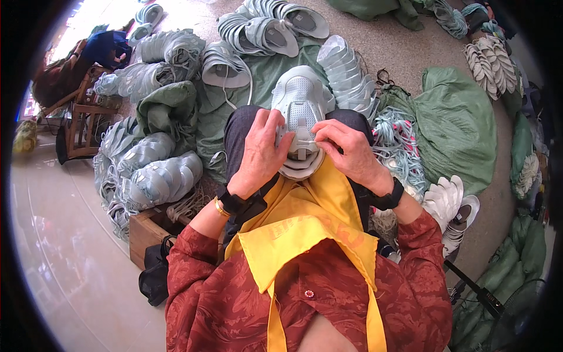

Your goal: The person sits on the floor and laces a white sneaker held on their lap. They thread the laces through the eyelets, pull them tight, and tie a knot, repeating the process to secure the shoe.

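Observation:
A pale grey shoe upper rests between my knees, toe pointing away, its collar nearest me. My left hand is closed at its left edge, thumb and fingers bent against the side; the fingertips are partly hidden. On the other side, my right hand pinches a thin white shoelace near the top of the tongue. The lace crosses the throat of the upper between the two hands. Below the shoe lies my yellow apron, spread over my lap.
Bundles of stacked grey uppers lie to the left, with more stacks ahead. A green sack and a heap of pale blue laces are at the right. A wooden box stands by my left knee; white uppers sit near my right elbow.

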Available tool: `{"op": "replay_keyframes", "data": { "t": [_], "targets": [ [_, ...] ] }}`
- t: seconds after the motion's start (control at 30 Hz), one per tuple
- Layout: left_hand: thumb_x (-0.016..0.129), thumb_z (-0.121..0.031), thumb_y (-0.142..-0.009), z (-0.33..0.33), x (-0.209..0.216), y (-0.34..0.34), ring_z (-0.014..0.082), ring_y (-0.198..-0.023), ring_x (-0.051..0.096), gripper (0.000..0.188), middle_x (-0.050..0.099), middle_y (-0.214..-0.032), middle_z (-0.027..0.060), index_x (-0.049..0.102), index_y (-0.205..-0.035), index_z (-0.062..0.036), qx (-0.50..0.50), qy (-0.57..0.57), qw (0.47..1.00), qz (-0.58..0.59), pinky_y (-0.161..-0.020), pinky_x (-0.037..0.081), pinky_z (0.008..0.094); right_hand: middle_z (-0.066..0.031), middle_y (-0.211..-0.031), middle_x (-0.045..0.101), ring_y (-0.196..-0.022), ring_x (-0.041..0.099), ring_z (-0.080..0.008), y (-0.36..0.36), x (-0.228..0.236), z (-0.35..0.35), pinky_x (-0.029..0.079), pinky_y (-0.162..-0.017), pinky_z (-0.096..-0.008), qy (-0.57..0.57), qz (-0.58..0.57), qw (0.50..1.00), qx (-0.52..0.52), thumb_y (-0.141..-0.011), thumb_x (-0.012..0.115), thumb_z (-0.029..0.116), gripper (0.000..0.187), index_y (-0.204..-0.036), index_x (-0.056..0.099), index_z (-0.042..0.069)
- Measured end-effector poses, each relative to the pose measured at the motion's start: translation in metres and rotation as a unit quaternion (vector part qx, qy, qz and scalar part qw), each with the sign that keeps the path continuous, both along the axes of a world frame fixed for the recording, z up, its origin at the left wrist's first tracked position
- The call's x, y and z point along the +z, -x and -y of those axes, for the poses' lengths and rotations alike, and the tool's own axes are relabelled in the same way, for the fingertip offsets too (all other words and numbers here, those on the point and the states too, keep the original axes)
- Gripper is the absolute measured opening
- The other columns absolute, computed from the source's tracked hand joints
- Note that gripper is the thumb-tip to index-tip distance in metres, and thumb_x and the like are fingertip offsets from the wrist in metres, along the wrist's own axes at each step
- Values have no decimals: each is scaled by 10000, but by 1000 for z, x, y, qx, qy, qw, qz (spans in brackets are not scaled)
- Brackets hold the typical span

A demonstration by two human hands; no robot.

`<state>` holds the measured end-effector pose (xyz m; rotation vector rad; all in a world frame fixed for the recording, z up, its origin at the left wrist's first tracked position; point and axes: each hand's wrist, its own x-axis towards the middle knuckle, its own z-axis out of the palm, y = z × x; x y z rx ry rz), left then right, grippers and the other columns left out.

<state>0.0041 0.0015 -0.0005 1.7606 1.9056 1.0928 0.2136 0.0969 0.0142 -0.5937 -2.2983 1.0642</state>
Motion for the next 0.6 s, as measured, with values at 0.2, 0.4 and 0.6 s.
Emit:
{"op": "replay_keyframes", "data": {
  "t": [0.2, 0.4, 0.6],
  "targets": [
    [746, -18, -833, 6, 2, -5, 400, -916, 569, 343, 504, -997, 175, 515, -1086, -29, -3, 21, 999, 36, -759, 487, 465, -126, -1094, 701, -890, 708, -355, -2, -3, 10, 573, -738, -394, 14, 2, 1000, -20, -906, 675, -28, 98, -972, 612, 6],
    [770, -57, -866, 0, 1, -3, 168, -671, 554, 233, 529, -915, 83, 581, -990, -4, 21, 18, 998, 56, -606, 478, 315, -90, -963, 724, -766, 713, -183, -1, -5, 9, 552, -662, -291, 130, -16, 989, -63, -922, 692, -20, 75, -992, 671, -1],
    [818, -140, -865, -34, -4, 13, 144, -642, 551, 245, 559, -845, 68, 619, -910, -5, 32, 16, 997, 65, -590, 475, 301, -49, -773, 714, -682, 674, -85, 9, -1, -11, 534, -631, -249, 181, -23, 971, -155, -927, 739, 43, 63, -932, 694, -2]
  ]
}}
